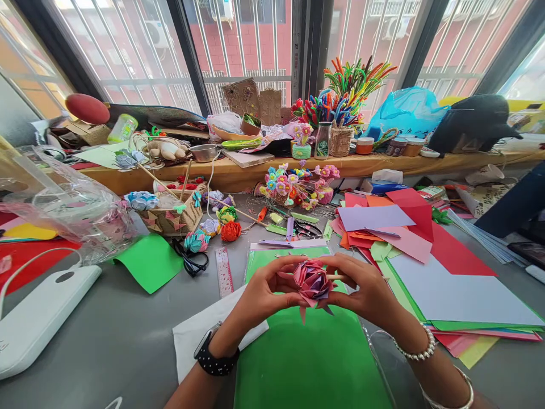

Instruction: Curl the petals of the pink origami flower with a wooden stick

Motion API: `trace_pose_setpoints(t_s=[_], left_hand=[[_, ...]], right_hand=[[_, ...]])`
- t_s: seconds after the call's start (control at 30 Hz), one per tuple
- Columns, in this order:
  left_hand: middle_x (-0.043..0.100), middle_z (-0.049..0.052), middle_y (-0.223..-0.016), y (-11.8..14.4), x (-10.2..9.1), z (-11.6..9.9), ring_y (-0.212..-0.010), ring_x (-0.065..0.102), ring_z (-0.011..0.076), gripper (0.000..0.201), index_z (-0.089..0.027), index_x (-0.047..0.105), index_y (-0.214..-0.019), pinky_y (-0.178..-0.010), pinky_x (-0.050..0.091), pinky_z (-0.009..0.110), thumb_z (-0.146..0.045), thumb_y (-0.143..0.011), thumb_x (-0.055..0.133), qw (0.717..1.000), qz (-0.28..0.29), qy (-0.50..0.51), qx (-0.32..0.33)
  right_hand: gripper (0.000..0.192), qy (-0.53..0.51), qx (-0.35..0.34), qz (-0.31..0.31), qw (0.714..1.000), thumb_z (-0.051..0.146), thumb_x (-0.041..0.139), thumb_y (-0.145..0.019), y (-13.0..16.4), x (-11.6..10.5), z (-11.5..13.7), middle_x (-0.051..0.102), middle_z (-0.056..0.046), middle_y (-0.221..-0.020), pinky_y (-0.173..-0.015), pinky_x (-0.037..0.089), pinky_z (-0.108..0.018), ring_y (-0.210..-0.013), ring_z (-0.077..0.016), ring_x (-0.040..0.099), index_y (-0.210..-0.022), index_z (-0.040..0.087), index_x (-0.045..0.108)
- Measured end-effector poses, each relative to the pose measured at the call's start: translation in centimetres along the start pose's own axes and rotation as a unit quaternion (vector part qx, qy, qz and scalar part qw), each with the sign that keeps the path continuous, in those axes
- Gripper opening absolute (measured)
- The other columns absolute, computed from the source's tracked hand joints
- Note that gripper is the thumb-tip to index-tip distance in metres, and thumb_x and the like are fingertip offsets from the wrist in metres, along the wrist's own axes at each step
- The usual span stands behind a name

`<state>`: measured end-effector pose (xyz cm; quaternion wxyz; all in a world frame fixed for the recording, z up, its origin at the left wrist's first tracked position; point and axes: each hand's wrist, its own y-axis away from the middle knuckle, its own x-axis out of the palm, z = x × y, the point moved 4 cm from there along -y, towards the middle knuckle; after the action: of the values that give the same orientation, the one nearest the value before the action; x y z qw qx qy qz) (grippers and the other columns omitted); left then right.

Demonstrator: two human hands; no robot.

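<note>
A pink and purple folded paper flower (pixel 314 280) is held up between both hands over a green mat (pixel 310 358). My left hand (pixel 272 287) grips its left side with fingers curled and thumb below. On the other side, my right hand (pixel 361 287) has its fingers closed about the flower's right edge. A thin pale stick (pixel 336 277) shows between the flower and the right fingers; its far end is hidden. Pointed paper tips hang beneath the bloom. A white sheet (pixel 191 341) lies partly under my left forearm.
Coloured paper (pixel 460 289) is stacked at right. A ruler (pixel 223 271), black-handled scissors (pixel 193 258) and green paper (pixel 149 261) lie left of the mat. Finished paper flowers (pixel 230 230) sit behind, beside a box (pixel 172 218). A white power bank (pixel 45 318) rests far left.
</note>
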<state>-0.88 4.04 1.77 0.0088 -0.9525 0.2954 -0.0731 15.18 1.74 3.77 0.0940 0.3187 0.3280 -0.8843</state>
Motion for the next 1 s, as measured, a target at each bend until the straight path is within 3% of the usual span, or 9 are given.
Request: trace_pose_setpoints(t_s=[0.57, 0.73, 0.83, 0.9, 1.0], left_hand=[[0.071, 0.004, -0.084, 0.0, -0.2, 0.2, -0.076, 0.067, 0.0180, 0.039, -0.018, 0.065, -0.092, -0.068, 0.054, 0.025, -0.008, -0.056, 0.075, 1.000, 0.000, 0.021, 0.004], [0.070, 0.005, -0.083, -0.2, -0.6, 0.3, -0.074, 0.067, 0.0191, 0.043, -0.017, 0.065, -0.095, -0.065, 0.055, 0.026, -0.006, -0.055, 0.075, 0.999, -0.005, 0.049, 0.003], [0.065, 0.005, -0.096, -0.2, -1.0, 0.0, -0.073, 0.066, 0.0188, 0.044, -0.019, 0.066, -0.096, -0.063, 0.056, 0.026, -0.008, -0.054, 0.076, 0.998, -0.020, 0.056, 0.017], [0.060, 0.005, -0.101, -0.1, -1.0, -0.3, -0.072, 0.066, 0.0183, 0.043, -0.019, 0.066, -0.094, -0.061, 0.056, 0.025, -0.008, -0.054, 0.076, 0.998, -0.025, 0.048, 0.020], [0.061, 0.003, -0.093, -0.1, -0.8, -0.2, -0.069, 0.066, 0.0173, 0.050, -0.020, 0.061, -0.100, -0.060, 0.056, 0.024, -0.007, -0.054, 0.075, 0.999, -0.026, 0.041, 0.007]], right_hand=[[0.036, 0.004, -0.032, -0.023, 0.999, 0.051, 0.057, -0.073, 0.0, 0.5, 0.9, 0.063, -0.003, -0.067, -0.048, 0.050, -0.024, -0.056, -0.0134, 0.060, -0.086, 0.017, 0.057], [0.045, -0.007, -0.025, -0.021, 0.999, 0.054, 0.058, -0.070, -0.1, 0.5, 0.7, 0.064, -0.006, -0.080, -0.057, 0.053, -0.027, -0.066, -0.0155, 0.062, -0.097, 0.017, 0.055], [0.053, -0.004, -0.015, -0.007, 1.000, 0.053, 0.059, -0.068, -0.2, 0.4, 0.6, 0.063, -0.007, -0.085, -0.062, 0.054, -0.029, -0.072, -0.0169, 0.061, -0.107, 0.017, 0.053], [0.051, 0.008, -0.010, 0.003, 1.000, 0.050, 0.059, -0.071, -0.3, 0.3, 0.5, 0.061, -0.006, -0.082, -0.062, 0.054, -0.029, -0.072, -0.0168, 0.060, -0.110, 0.018, 0.054], [0.041, -0.003, 0.005, 0.012, 1.000, 0.046, 0.057, -0.076, -0.4, 0.3, 0.4, 0.060, -0.005, -0.080, -0.058, 0.054, -0.026, -0.070, -0.0157, 0.060, -0.108, 0.020, 0.056]])
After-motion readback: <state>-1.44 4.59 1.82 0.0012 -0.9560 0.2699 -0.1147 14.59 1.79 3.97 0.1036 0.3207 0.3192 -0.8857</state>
